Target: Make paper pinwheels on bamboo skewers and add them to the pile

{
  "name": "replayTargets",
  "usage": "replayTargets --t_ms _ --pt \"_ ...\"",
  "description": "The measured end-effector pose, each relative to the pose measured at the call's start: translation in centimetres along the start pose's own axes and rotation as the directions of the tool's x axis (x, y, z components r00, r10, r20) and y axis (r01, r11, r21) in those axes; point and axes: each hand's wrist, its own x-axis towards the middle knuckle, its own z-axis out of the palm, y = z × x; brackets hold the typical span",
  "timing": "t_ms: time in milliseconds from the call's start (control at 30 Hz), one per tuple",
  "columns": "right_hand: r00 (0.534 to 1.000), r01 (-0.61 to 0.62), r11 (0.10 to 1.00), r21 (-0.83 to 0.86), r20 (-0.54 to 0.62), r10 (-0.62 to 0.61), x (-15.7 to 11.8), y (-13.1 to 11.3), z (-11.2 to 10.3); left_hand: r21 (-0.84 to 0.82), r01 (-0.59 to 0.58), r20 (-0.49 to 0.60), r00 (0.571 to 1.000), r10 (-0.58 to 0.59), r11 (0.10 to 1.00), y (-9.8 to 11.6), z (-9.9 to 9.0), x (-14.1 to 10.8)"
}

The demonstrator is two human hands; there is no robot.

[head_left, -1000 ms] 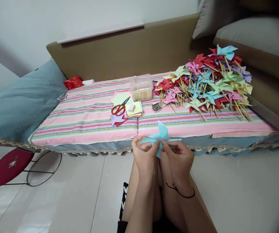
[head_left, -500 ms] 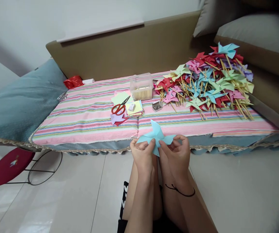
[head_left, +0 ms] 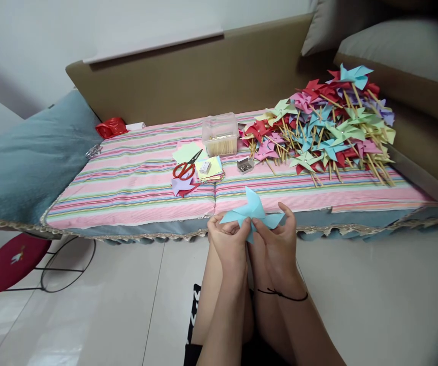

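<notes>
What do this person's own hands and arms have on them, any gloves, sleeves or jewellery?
The left hand and right hand are bare, and no sleeves show on the forearms. A thin dark cord bracelet, knotted, circles the right wrist.

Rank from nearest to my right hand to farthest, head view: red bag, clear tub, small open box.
From the right hand:
1. Small open box: ahead, slightly left.
2. Clear tub: behind it, farther left.
3. Red bag: far left.
</notes>
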Motion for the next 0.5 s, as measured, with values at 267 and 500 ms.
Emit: replayTargets --t_ms 267,500 --pt "0.986 -0.158 0.988 -0.003 0.046 0.157 1.2 -2.1 -0.7 0.055 0.053 0.198 0.978 -0.063 0.997 0.9 -1.5 1.4" --pt "0.919 -0.203 0.946 -0.253 0.286 0.273 3.7 -2.5 -2.5 0.163 0.07 0.362 0.924 -0.126 0.984 2.3 -2.5 3.3"
